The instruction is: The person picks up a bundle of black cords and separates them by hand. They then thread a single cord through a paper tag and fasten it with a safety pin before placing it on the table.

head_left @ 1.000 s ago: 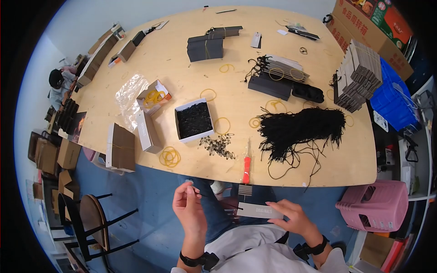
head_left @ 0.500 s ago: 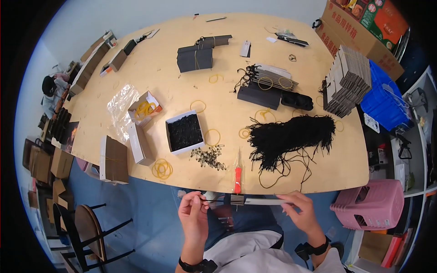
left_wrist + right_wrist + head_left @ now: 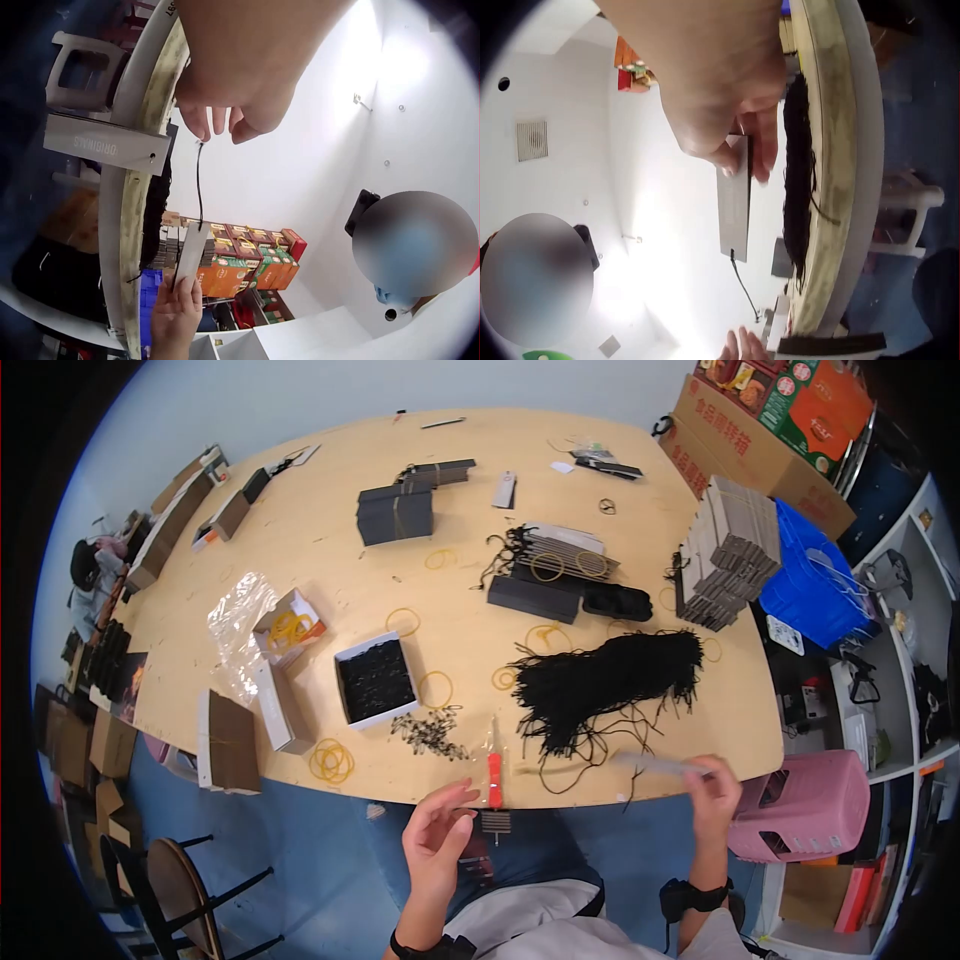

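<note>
My right hand (image 3: 712, 785) pinches a grey hang tag (image 3: 735, 214) near one end, out over the right part of the table's front edge. From the hole at the tag's other end trails a black string (image 3: 199, 184). My left hand (image 3: 440, 835) is at the front edge with its fingers loosely bent and parted from the thumb; the string's far end shows close to its fingertips in the left wrist view. Beside that hand, a small stack of tags (image 3: 496, 823) hangs at the table edge, just below a red-handled tool (image 3: 495, 775). One stacked tag (image 3: 105, 142) reads "ORIGINALS".
A bundle of black strings (image 3: 610, 685) lies in front of the right hand. Left of it are loose metal pins (image 3: 428, 732), a white box (image 3: 345, 695) of black pieces and rubber bands (image 3: 332, 760). Tall tag stacks (image 3: 730, 550) stand right; a pink stool (image 3: 810, 805) stands below.
The right hand has carried the tag up and to the right, away from the stack. The left hand, which pinched the string's end earlier, has loosened its fingers.
</note>
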`<action>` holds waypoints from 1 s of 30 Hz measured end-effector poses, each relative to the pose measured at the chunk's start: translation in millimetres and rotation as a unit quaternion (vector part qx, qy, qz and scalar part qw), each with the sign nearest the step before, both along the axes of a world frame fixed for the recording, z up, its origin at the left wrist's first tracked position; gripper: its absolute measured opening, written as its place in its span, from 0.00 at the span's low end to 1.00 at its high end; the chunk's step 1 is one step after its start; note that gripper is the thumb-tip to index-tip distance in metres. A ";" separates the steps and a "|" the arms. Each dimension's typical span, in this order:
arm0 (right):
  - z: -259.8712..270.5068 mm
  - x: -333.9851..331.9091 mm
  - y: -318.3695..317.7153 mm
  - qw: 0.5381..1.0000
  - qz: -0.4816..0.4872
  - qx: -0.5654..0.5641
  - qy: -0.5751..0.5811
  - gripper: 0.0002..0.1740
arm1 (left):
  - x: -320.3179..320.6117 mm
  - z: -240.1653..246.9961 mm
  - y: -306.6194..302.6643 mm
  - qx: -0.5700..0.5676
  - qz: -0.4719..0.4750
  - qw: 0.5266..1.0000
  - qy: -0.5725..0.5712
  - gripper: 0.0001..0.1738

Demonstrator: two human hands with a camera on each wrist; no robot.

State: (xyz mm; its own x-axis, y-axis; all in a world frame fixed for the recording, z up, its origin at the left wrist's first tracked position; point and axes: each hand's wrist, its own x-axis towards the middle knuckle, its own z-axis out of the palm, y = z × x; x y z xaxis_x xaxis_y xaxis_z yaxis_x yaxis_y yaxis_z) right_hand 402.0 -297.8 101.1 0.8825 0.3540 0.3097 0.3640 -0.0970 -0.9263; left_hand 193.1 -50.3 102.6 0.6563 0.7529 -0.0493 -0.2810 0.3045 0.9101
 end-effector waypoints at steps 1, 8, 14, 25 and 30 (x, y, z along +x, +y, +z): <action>-3.5 9.7 -10.5 1.000 -0.007 -0.004 -0.004 0.09 | 1.6 -3.2 -0.4 -0.004 -0.007 1.000 -0.004 0.14; -37.0 53.5 -71.6 0.961 -0.275 -0.020 -0.027 0.09 | -7.2 -20.4 9.7 0.076 0.013 0.995 0.060 0.11; -11.5 65.3 -67.3 0.948 -0.309 -0.018 -0.069 0.09 | -7.3 -35.2 17.5 0.147 0.013 0.985 0.086 0.11; 45.2 77.7 -44.7 0.965 -0.237 0.089 -0.068 0.09 | -4.4 -40.5 13.7 0.158 0.007 0.982 0.106 0.12; 24.0 88.8 -61.8 0.960 -0.264 0.066 -0.063 0.09 | -5.3 -45.6 14.3 0.179 0.009 0.978 0.110 0.11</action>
